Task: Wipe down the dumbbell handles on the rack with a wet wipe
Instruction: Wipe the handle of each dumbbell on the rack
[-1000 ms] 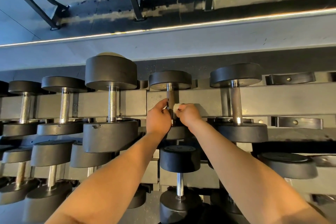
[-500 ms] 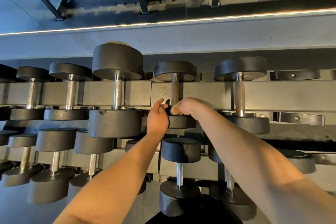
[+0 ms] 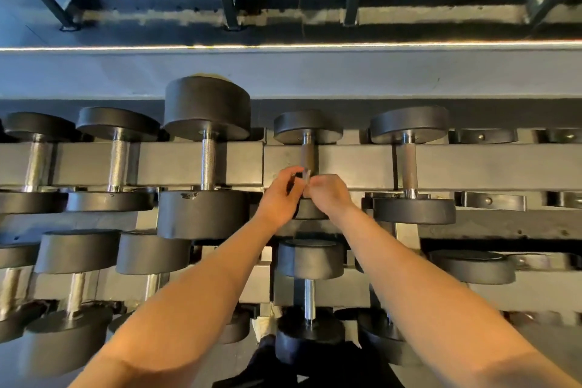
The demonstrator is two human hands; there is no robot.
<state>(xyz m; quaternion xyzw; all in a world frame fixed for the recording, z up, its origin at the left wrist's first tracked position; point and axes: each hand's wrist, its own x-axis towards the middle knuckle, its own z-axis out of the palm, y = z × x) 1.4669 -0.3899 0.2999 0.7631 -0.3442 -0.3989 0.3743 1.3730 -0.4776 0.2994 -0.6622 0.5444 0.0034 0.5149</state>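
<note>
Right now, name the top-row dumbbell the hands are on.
The fourth dumbbell from the left, beside the biggest dumbbell: left hand and right hand meet on its handle, wet wipe between them.

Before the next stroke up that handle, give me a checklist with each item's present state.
1. Wipe on the handle: ok. A bit of the wipe shows between the hands at the near end of the handle.
2. Right hand's hold: ok. The right hand is curled round the wipe.
3. Left hand's hold: cannot tell. The left hand curls its fingers toward the wipe, but the contact is hidden.
4. Path up the handle: ok. The handle is bare from the hands to the far end.
5. Dumbbell seated: ok. The dumbbell lies across the rack.
6. Wipe wet: cannot tell.
</note>
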